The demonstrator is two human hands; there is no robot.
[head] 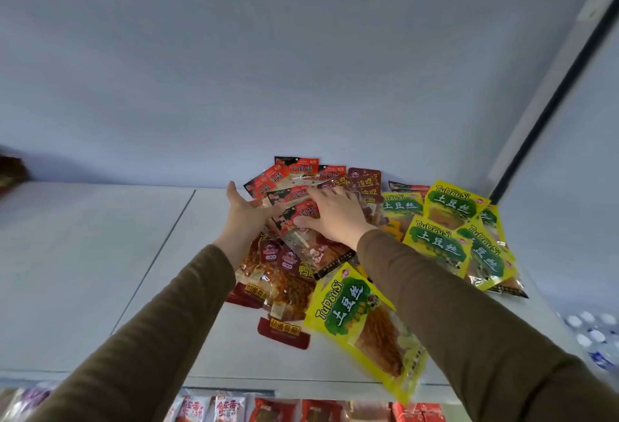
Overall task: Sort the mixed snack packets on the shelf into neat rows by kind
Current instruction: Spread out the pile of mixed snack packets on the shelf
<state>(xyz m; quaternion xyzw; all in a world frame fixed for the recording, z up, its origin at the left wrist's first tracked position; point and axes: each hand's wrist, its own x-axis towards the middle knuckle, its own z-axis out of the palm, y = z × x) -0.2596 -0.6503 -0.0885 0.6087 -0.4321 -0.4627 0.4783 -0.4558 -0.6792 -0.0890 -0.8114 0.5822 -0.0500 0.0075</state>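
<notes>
A mixed heap of snack packets lies on the white shelf (pixel 100 254). Red-and-black packets (pixel 298 170) pile at the back, dark red ones (pixel 283 334) at the front left, yellow-green packets (pixel 438 244) on the right, one yellow-green packet (pixel 361 317) overhanging the front edge. My left hand (pixel 244 217) is under the left side of the red-and-black stack, thumb up, fingers hidden beneath it. My right hand (pixel 335 217) lies flat on top of that stack, fingers spread.
The shelf's left half is bare white board, with a dark object (pixel 11 173) at the far left. A lower shelf (pixel 234 408) holds more packets. Bottled water (pixel 596 338) sits lower right. A white upright (pixel 542 93) bounds the right side.
</notes>
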